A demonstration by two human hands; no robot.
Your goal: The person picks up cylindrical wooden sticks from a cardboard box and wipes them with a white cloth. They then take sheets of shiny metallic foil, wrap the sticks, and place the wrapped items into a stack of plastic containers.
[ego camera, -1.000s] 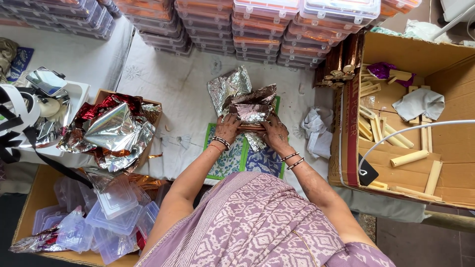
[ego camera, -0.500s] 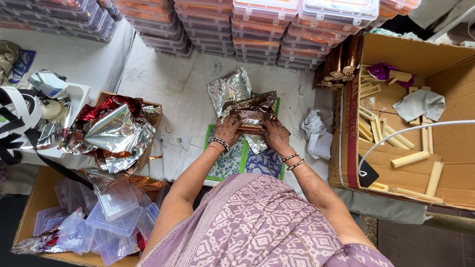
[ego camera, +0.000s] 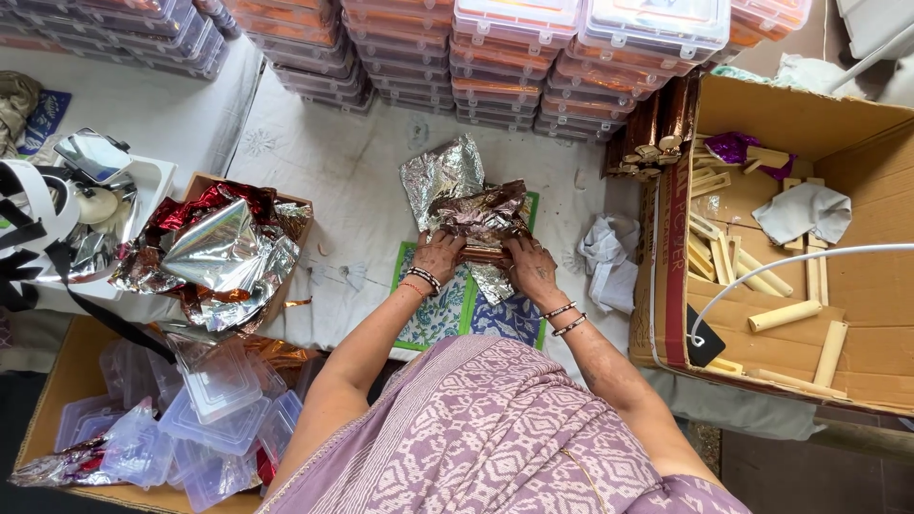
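Both hands, left hand [ego camera: 440, 255] and right hand [ego camera: 531, 264], clamp one foil-wrapped bar [ego camera: 484, 251], largely hidden, atop one blue patterned mat [ego camera: 447, 309].

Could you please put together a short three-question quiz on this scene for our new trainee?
1. True or false: both hands rest on the crumpled foil sheet.
2. Which side of the person holds the open cardboard box of pale sticks: A left, B right?
3. What lies under the foil, on the white cloth?

Key
1. True: left hand and right hand both press it.
2. B.
3. A blue and green patterned mat.
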